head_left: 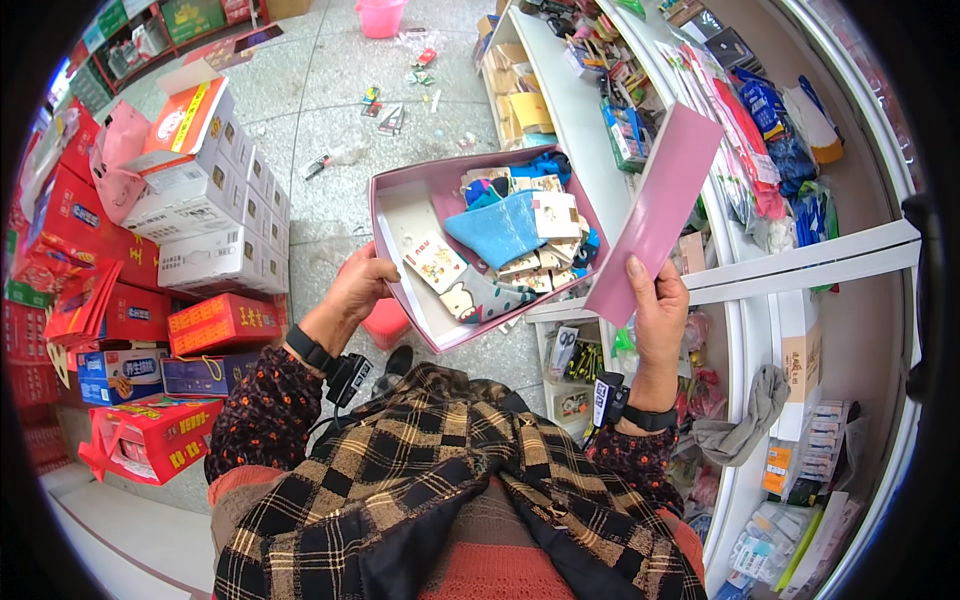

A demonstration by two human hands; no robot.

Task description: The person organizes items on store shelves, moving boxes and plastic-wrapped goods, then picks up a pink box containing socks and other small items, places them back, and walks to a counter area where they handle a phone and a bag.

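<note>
My left hand (361,283) is closed on the near left corner of an open pink box (381,205), thumb over its rim. Inside lie several socks with card labels: a light blue sock (500,228) on top, a grey patterned sock (483,303) near the front, and darker blue ones at the right. One printed card label (434,259) rests against the pale inner wall. My right hand (660,305) grips a flat pink lid (660,205), tilted upright beside the box's right side, with the thumb on its near face. The fingers behind the lid are partly hidden.
White shelves (560,95) packed with small goods run along the right, with a grey cloth (745,415) over one edge. Stacked white cartons (215,258) and red boxes (150,440) stand at the left. A red stool (386,322) and scattered packets (391,118) are on the floor.
</note>
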